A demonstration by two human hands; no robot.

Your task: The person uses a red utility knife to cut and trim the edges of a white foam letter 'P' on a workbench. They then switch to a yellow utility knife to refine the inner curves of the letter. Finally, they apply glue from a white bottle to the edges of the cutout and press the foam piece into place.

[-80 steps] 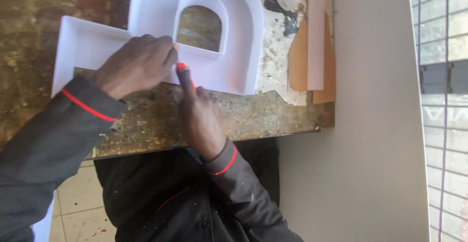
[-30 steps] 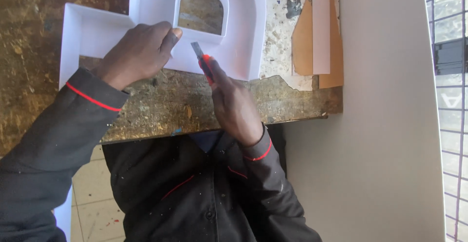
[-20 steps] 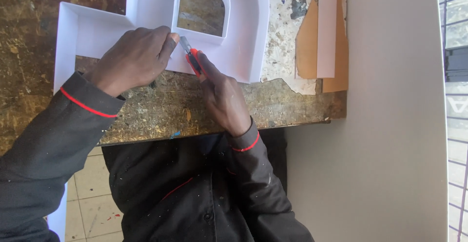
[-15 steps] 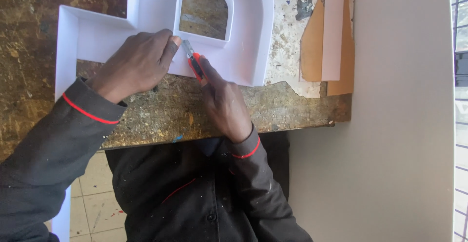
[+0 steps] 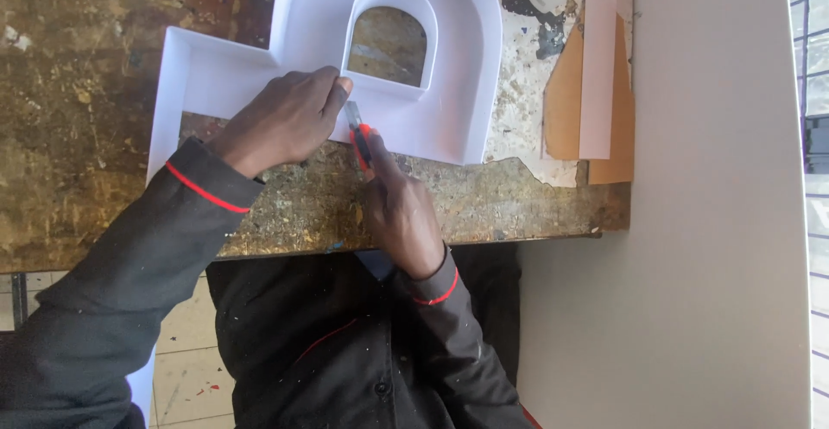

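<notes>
— What have your hands got hold of?

— My left hand (image 5: 285, 122) lies palm down on the white letter (image 5: 466, 92), fingers together and pressed flat on its face, just below the arched cut-out. My right hand (image 5: 401, 213) is closed around a knife (image 5: 358, 131) with a red and grey body; the fingers wrap the handle and the blade end points up and away from me.

— Where does the knife meet the piece?

— At the lower edge of the letter, right beside my left fingertips. The tip sits against the white face near the inner raised wall. I cannot tell how far the blade is out.

— And the letter itself?

— It lies flat on the worn, speckled surface (image 5: 78, 161), open side up, with a raised rim all round. Its curved part is toward the far edge, and a straight arm runs off to my left, under my left wrist.

— Anything else around?

— To the right of the letter lie brown card (image 5: 566, 105) and a pale strip (image 5: 598, 66) over it, near the surface's right edge. A grey board (image 5: 691, 222) stands beyond that. My dark sleeves have red cuffs.
</notes>
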